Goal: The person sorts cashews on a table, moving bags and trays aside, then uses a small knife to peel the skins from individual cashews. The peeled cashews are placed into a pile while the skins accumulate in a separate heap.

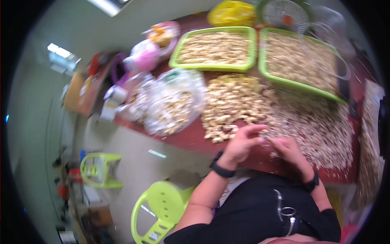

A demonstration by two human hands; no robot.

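Observation:
My left hand [243,143] is over the front edge of the red table, its thumb and fingers curved around something small that I cannot make out. Close to its right, my right hand [287,149] has its fingers pressed together near the same spot, and what they hold is too small and blurred to name. Just beyond my hands lies a heap of pale cashew-like nuts [231,101]. To the right of it spreads a pile of darker flaky bits, like skins or shells [321,134]. Both wrists wear dark bands.
Two green trays [213,68] [300,83] of nuts stand at the back of the table [178,143]. Clear bags [174,105] of nuts lie left, a yellow bag [231,13] and a fan [286,16] behind. Green chairs [164,203] [101,170] stand on the floor; a long sack [367,138] is right.

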